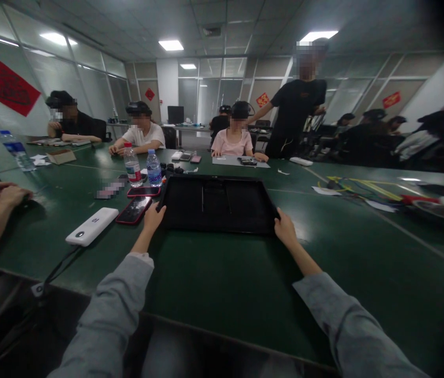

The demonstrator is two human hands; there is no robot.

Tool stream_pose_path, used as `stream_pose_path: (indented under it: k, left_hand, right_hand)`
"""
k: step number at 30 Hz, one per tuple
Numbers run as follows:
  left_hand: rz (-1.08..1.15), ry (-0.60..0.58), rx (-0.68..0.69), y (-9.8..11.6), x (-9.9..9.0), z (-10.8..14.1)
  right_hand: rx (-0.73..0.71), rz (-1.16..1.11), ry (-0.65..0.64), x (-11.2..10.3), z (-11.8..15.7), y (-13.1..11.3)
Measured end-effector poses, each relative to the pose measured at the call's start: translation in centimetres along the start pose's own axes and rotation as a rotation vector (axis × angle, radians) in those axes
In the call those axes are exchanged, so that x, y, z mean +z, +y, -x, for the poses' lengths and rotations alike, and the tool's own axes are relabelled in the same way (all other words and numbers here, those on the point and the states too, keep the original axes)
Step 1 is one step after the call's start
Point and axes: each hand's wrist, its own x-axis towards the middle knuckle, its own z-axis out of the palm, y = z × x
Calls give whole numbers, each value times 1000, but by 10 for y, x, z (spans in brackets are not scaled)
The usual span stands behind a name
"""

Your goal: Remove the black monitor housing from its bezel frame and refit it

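Note:
A black rectangular tray-like panel point(182, 215) with a raised rim is held over the green table point(214, 278). My left hand point(154, 218) grips its left edge, the thumb on top and the other fingers hidden beneath. Around the right edge, my right hand point(285, 227) is closed in the same way. Two thin light lines show inside the black panel. Close by my left hand lie a phone in a red case point(134, 210) and a white power bank point(93, 227) with a black cable.
Two water bottles point(133, 167) stand behind the phones. Another person's hands point(9, 194) rest at the left edge. Yellow-green cables point(356, 188) and a dark round pan point(440, 212) lie at the right. Several people sit across the table; one stands.

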Motion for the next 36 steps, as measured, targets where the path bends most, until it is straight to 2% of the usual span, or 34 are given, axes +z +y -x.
stream_pose_path:
  k: [6, 9, 13, 16, 18, 21, 24, 29, 36]
  left_hand:
    - [78, -10, 45, -6, -3, -2]
    - [118, -39, 84, -11, -4, -5]
    - [142, -82, 111, -15, -1, -6]
    - [167, -97, 108, -15, 1, -6]
    - [186, -99, 110, -15, 2, -6]
    - [208, -98, 114, -16, 2, -6]
    - [226, -105, 118, -16, 3, -7]
    - [232, -122, 92, -9, 2, -7]
    - [221, -127, 77, 0, -1, -4]
  right_hand:
    - [8, -22, -31, -21, 19, 1]
    - [69, -99, -128, -42, 35, 14]
    - [181, -332, -247, -63, 50, 31]
    - [288, -496, -262, -63, 45, 30]
    - [321, -565, -218, -57, 34, 24]
    - [356, -553, -136, -47, 17, 17]
    - [403, -564, -137, -43, 8, 17]
    - [435, -726, -155, -47, 13, 20]
    - [428, -761, -58, -59, 20, 17]
